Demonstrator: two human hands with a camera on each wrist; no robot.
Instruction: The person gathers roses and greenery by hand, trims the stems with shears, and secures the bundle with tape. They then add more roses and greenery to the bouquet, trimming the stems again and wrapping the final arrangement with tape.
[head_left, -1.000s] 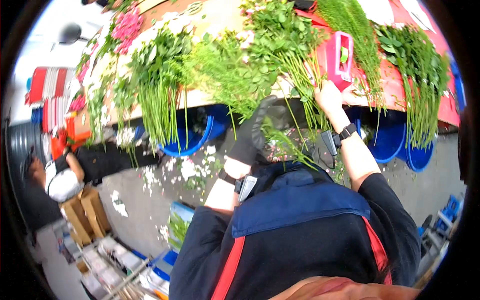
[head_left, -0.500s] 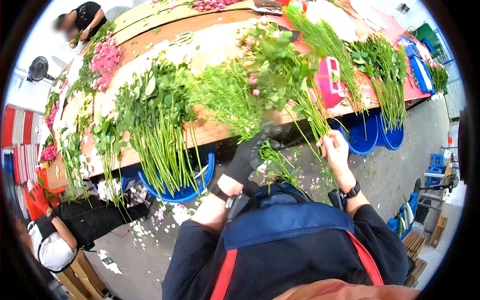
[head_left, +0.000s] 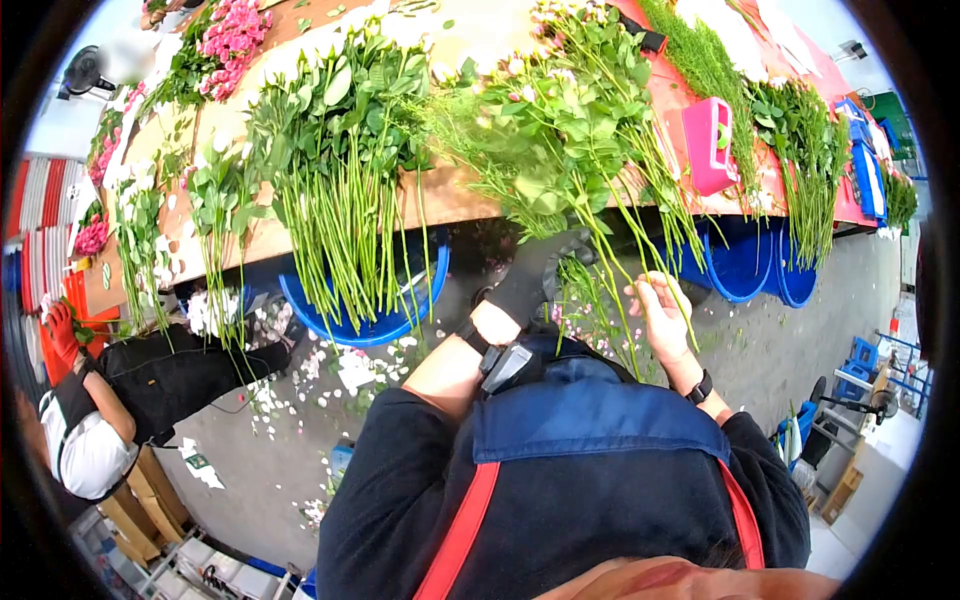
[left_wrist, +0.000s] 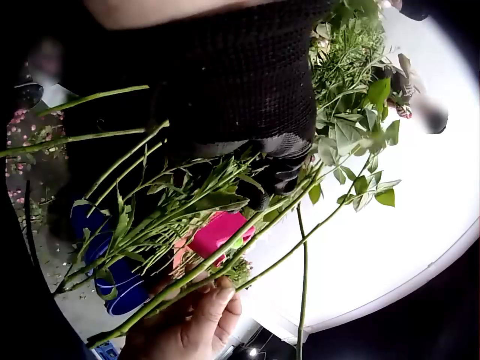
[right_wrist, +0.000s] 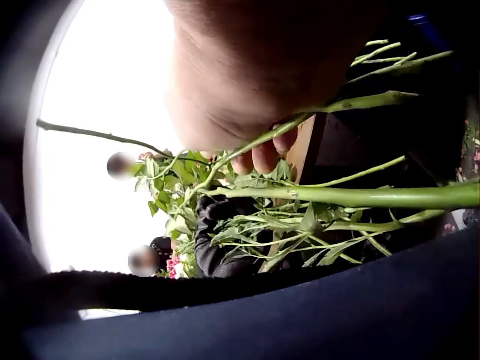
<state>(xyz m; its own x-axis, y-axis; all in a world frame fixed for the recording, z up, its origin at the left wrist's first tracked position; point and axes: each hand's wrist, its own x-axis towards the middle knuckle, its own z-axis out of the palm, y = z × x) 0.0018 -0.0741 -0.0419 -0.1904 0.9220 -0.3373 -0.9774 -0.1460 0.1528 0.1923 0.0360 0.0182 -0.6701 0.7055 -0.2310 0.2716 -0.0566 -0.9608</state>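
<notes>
1. The person's left hand (head_left: 540,272), in a black knit glove with a smoother coating toward the fingers, has its fingers curled round the stems of a leafy bunch of pale pink buds (head_left: 570,130). Fine, narrow-leaved green sprigs (head_left: 588,290) stick out below the glove.
2. The bare right hand (head_left: 660,310) pinches a smooth, slender green stem of that bunch between thumb and fingers, lower down, near the body.
3. The bunch lies partly over the near edge of the flat wooden desk (head_left: 455,200), beside a glossy pink plastic box (head_left: 705,150) with rounded corners. Round blue plastic buckets (head_left: 740,272) stand under the edge.
4. In the frame from one second ago, the right hand was up against the pink box at the desk edge; now it is well apart from it, over the floor side.
5. The buds point away from the person, the cut ends toward the body; the long axis runs from far left to near right, slightly slanted.
</notes>
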